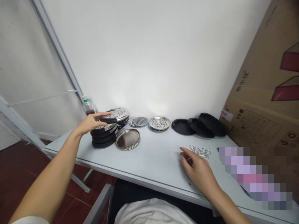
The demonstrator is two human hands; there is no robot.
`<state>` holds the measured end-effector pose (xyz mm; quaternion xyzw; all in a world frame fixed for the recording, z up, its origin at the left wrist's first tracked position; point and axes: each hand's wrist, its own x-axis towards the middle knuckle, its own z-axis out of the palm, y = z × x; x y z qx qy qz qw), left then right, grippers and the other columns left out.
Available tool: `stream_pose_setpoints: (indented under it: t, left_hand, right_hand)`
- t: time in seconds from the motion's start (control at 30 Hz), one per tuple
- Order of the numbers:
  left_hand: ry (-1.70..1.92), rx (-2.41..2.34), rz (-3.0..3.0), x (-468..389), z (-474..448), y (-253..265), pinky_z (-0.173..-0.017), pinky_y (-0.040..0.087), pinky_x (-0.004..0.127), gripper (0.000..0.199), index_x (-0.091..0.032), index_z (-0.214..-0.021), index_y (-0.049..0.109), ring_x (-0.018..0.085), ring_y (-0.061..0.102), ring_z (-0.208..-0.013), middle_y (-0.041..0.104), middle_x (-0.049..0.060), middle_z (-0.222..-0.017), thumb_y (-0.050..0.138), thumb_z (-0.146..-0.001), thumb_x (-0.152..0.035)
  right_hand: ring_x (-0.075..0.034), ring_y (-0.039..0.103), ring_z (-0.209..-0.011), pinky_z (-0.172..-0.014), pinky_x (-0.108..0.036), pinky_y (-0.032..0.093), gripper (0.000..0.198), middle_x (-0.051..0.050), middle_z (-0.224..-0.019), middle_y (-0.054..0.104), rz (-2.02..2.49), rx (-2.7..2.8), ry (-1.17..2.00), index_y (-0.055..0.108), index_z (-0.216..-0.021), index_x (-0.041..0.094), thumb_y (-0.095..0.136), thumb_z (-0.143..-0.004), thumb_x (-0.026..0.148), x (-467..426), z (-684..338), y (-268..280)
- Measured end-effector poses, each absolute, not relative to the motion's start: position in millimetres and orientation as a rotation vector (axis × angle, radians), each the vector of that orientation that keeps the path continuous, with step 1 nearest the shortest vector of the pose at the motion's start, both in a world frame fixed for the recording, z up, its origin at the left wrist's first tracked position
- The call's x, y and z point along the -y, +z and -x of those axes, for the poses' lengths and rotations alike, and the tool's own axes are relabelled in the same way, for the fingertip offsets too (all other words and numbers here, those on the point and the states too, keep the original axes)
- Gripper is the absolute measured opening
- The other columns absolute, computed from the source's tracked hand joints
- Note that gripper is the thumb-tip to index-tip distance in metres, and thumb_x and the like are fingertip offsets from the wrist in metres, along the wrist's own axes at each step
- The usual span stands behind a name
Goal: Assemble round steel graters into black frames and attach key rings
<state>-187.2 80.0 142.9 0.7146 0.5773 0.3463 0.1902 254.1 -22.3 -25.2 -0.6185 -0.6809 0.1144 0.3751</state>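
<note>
My left hand (90,123) grips the black edge of a round metal grater (117,114), thumb below and fingers on top. It is tilted over a stack of similar black-rimmed graters (104,140); whether it touches them I cannot tell. To the right of that stack lie several plain round metal plates (127,138), piled up. My right hand (198,169) is low over the table's right half, thumb and forefinger apart and the other fingers curled. Just beyond its fingertips is a small heap of metal rings (200,151). Nothing shows in this hand.
Along the wall lie small perforated discs (140,121), larger perforated metal discs (159,123) and several black round trays (183,127). A bottle (88,105) stands at the back left. A large cardboard box (261,102) bounds the right side, with a pixelated patch before it.
</note>
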Motion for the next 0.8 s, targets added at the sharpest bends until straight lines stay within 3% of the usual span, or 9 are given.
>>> stream_pose_setpoints:
  t: [0.07, 0.23, 0.6, 0.8]
  left_hand:
    - [0.945, -1.699, -1.984, -83, 211, 138, -0.102, 0.045, 0.043, 0.081, -0.018, -0.129, 0.061, 0.029, 0.061, -0.113, 0.067, 0.007, -0.125, 0.079, -0.061, -0.057]
    - [0.98, -1.694, -1.998, -87, 249, 118, -0.112, 0.033, 0.046, 0.081, -0.015, -0.129, 0.059, 0.027, 0.05, -0.125, 0.058, 0.006, -0.138, 0.075, -0.066, -0.064]
    - [1.027, -1.517, -1.795, -84, 268, 109, -0.096, 0.045, 0.036, 0.08, -0.021, -0.127, 0.055, 0.023, 0.057, -0.109, 0.067, 0.002, -0.117, 0.078, -0.063, -0.063]
    - [1.017, -1.553, -1.814, -83, 264, 104, -0.096, 0.046, 0.033, 0.08, -0.023, -0.128, 0.055, 0.021, 0.057, -0.11, 0.065, 0.002, -0.12, 0.078, -0.063, -0.063]
  right_hand:
    - [-0.024, 0.067, -0.092, -0.086, -0.04, 0.051, 0.039, -0.007, -0.104, 0.073, 1.588, 1.752, 0.298, 0.062, -0.122, 0.019, 0.047, -0.089, 0.032, 23, -253, -24]
    - [-0.025, 0.067, -0.092, -0.086, -0.041, 0.052, 0.038, -0.008, -0.105, 0.073, 1.579, 1.765, 0.312, 0.063, -0.121, 0.019, 0.048, -0.089, 0.033, 22, -252, -23]
    - [-0.026, 0.067, -0.094, -0.087, -0.042, 0.052, 0.036, -0.009, -0.106, 0.073, 1.553, 1.793, 0.301, 0.064, -0.12, 0.021, 0.048, -0.09, 0.032, 21, -253, -26]
    - [-0.025, 0.067, -0.097, -0.088, -0.041, 0.052, 0.036, -0.008, -0.107, 0.072, 1.558, 1.822, 0.309, 0.064, -0.12, 0.02, 0.049, -0.089, 0.03, 21, -253, -25]
